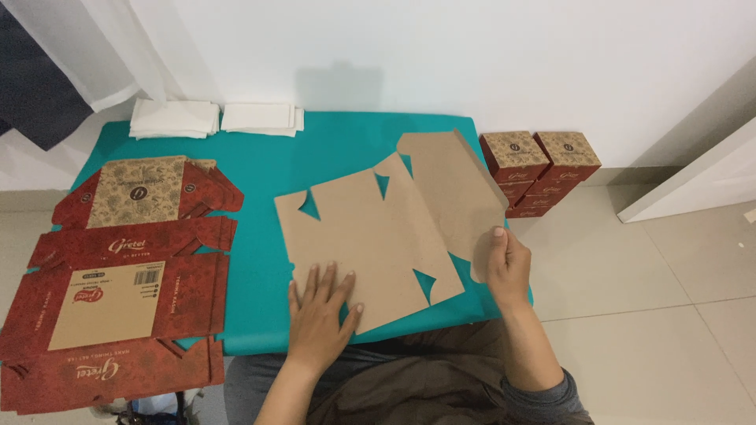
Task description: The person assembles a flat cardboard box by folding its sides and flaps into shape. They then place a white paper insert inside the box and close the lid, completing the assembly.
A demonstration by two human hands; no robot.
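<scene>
A flat brown cardboard box blank [370,232] lies plain side up on the teal table [260,260]. My left hand [321,311] presses flat on its near edge, fingers spread. My right hand [508,264] grips the blank's right side panel [457,189] and holds it lifted and folded upward, thumb on the near edge.
A stack of unfolded red printed box blanks [126,275] lies on the table's left end. Two piles of white sheets [213,118] sit at the back by the wall. Assembled red boxes [539,169] are stacked on the tiled floor to the right.
</scene>
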